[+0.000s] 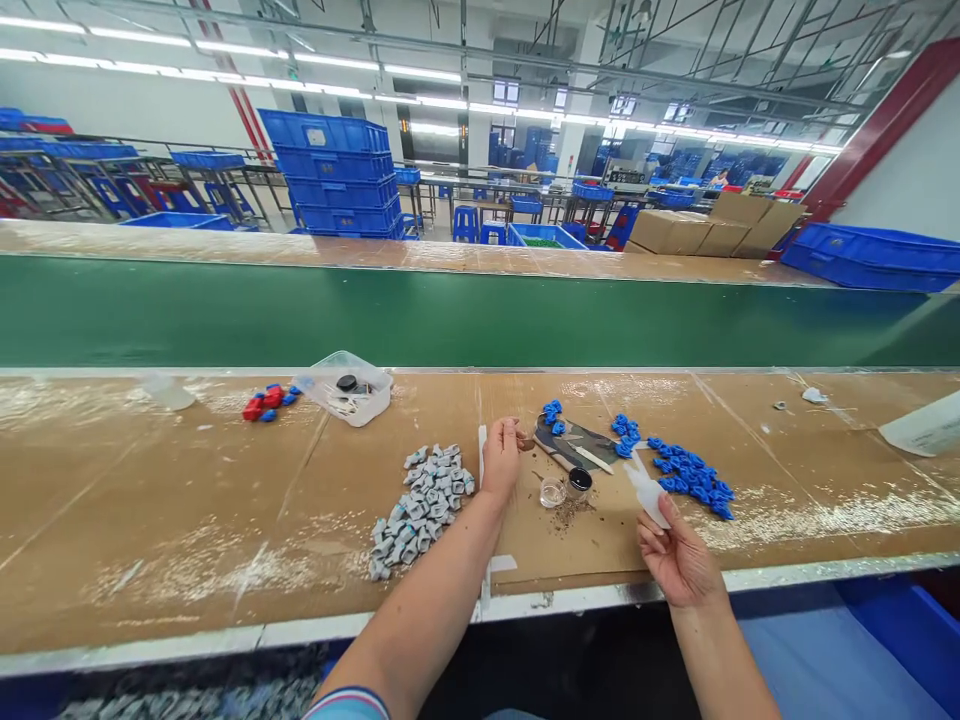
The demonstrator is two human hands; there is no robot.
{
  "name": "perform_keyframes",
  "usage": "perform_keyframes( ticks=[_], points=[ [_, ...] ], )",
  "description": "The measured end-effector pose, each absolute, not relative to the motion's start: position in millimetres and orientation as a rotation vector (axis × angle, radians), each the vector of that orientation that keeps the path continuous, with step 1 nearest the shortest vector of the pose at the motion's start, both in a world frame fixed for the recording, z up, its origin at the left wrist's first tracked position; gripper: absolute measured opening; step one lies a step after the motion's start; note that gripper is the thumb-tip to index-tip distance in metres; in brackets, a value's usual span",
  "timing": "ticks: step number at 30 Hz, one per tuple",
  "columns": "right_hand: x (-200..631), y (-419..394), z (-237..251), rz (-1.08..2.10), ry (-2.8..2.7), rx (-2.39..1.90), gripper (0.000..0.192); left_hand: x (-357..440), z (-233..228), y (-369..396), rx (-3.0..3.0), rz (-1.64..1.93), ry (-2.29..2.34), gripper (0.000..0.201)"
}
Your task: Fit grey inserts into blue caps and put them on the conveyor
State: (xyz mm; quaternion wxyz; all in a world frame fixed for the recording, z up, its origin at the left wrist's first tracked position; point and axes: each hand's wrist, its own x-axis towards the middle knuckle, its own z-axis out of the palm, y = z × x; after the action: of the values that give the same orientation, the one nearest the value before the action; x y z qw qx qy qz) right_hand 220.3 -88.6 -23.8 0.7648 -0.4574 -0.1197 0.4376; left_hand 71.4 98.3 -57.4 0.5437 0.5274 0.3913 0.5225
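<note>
Looking down from the head camera, the person works at a cardboard-covered bench [225, 520] beside a green belt [450, 315]. The left hand [501, 455] is curled narrow, fingertips pinched on something small and pale that cannot be made out; it hovers just left of the dark tray [574, 442]. The right hand [679, 560] lies palm up, near of the tray and to its right, loosely closed around a white squeeze bottle [649, 490]. The bottle's long axis runs from the palm up and leftward, so its nozzle points toward the tray and the left hand.

Just near of the tray stand a clear cup [553, 491] and a dark-capped jar [579, 482], side by side, almost touching, between the two hands. The left hand is the nearer one to the cup; the right hand sits a little farther off, with the bottle tip reaching closest to the jar.

Left of the tray, beyond the left hand, lies a heap of grey parts [420, 505]. Right of the tray spreads a string of blue parts [686, 475], close to the bottle. Far left of the tray sit a clear tub [349, 388] and a few red and blue parts [266, 402].

No brand, label or writing can be read on anything here.
</note>
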Motion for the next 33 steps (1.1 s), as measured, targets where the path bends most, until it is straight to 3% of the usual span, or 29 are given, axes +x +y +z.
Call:
perform_keyframes(
  ticks=[23,33],
  points=[
    [209,-85,-14,0.992,-0.322,-1.347,0.03,74,-57,98,1.154,1.264,0.932,0.039],
    [200,-69,10,0.786,-0.679,-1.699,0.046,70,-51,99,1.022,1.246,0.92,0.041]
  ],
)
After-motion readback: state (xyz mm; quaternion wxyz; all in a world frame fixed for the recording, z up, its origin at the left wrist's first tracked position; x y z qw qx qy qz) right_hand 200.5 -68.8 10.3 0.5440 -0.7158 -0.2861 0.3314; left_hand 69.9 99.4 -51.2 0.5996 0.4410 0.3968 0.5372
